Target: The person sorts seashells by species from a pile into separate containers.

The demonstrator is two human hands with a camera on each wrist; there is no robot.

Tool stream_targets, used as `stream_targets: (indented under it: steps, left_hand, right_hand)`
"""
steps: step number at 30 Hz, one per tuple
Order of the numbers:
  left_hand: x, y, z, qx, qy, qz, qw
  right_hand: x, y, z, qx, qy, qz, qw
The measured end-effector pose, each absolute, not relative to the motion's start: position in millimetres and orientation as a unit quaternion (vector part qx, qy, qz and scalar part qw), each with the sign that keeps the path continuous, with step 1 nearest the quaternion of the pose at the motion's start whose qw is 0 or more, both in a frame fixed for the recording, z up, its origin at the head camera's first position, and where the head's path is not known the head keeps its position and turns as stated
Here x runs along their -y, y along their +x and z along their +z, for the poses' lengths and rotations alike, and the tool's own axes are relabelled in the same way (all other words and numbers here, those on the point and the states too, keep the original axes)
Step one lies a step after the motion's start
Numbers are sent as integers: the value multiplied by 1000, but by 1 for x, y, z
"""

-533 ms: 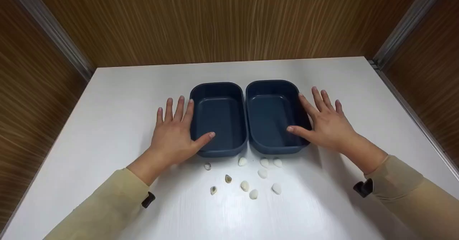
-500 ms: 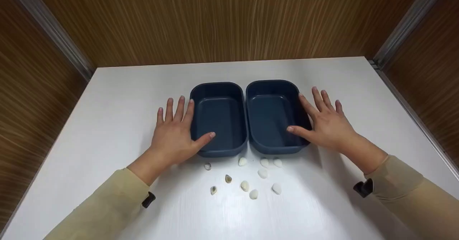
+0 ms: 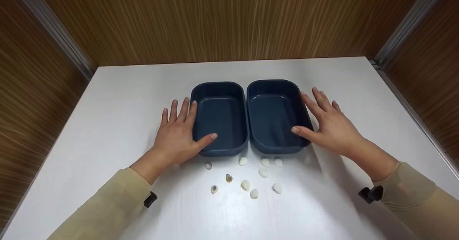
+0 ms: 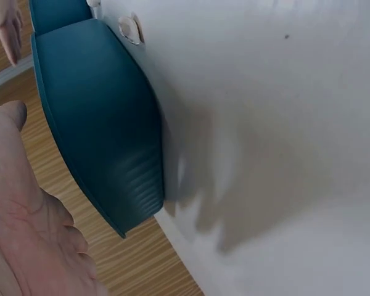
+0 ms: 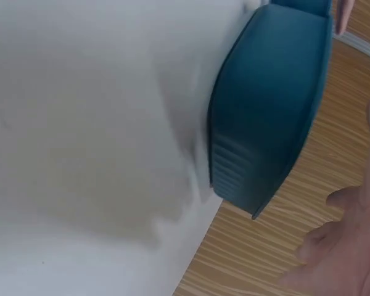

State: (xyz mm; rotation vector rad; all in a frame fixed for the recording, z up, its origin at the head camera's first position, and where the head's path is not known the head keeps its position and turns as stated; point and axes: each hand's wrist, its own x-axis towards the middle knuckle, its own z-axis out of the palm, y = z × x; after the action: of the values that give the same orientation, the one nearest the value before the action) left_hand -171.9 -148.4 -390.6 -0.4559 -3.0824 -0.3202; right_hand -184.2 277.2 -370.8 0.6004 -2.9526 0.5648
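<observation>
Two dark blue rectangular bins stand side by side on the white table, the left bin (image 3: 219, 125) and the right bin (image 3: 272, 121); nothing lies inside either. My left hand (image 3: 174, 136) hovers with spread fingers over the outer rim of the left bin, thumb over its near corner. Mirroring it, my right hand (image 3: 333, 129) is held beside the right bin, thumb over that bin's inside. Both wrist views show a gap between hand and bin wall. In front of the bins lie several seashells, white ones such as this shell (image 3: 277, 188) and smaller brownish ones like this shell (image 3: 228, 178).
The white tabletop (image 3: 125, 100) is enclosed by wood-grain panels, with a back panel (image 3: 229, 21) behind and one at each side. Metal strips (image 3: 53, 28) run along the panel corners. Black straps (image 3: 371, 194) show at both sleeve cuffs.
My right hand has shifted slightly right and toward me, its thumb drawing back from the bin's middle. My left hand has moved a little to the right. Bins and shells keep their arrangement.
</observation>
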Motion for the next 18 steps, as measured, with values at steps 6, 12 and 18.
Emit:
stream_targets:
  steps: [6, 12, 18]
  left_hand:
    - [153, -180, -397, 981, -150, -123, 2]
    - [157, -189, -404, 978, -151, -141, -9]
    - [159, -195, -410, 975, -156, -156, -18]
  right_hand:
    - [-280, -171, -363, 935, 229, 265, 59]
    - [-282, -158, -360, 902, 284, 309, 97]
    - [-280, -146, -361, 859, 331, 378, 100]
